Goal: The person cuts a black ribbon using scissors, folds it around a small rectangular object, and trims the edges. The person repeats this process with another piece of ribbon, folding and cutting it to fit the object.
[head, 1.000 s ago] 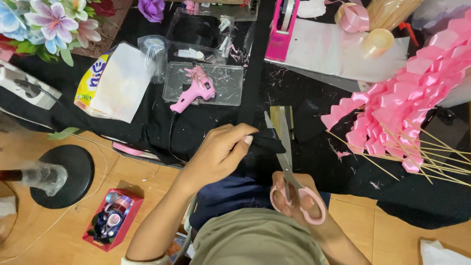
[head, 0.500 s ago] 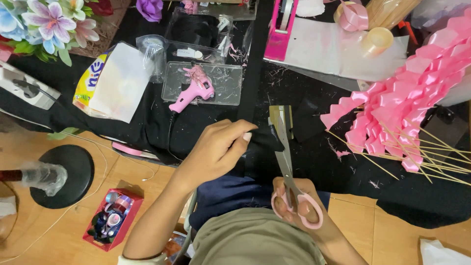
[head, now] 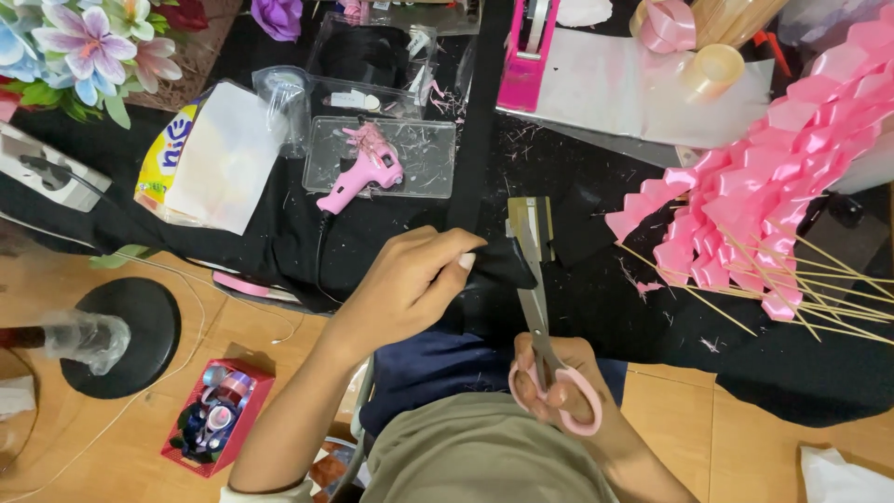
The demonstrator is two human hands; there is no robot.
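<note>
My left hand point(head: 410, 279) pinches a piece of black ribbon or fabric point(head: 498, 265) and holds it against the black cloth. My right hand point(head: 559, 373) grips pink-handled scissors point(head: 540, 321). Their blades point away from me and stand open around the black piece near its right end. A pink glue gun point(head: 358, 172) lies on a clear plastic tray just beyond my left hand.
Folded pink ribbon petals on thin wooden sticks point(head: 764, 214) lie at the right. A pink tape dispenser point(head: 531, 47) and ribbon rolls point(head: 670, 23) stand at the back. A red box of spools point(head: 216, 419) and a black round base point(head: 121, 335) sit on the wooden floor at left. Artificial flowers point(head: 84, 47) fill the top-left corner.
My left hand has shifted slightly right with the black piece. The scissors have moved a little forward over it.
</note>
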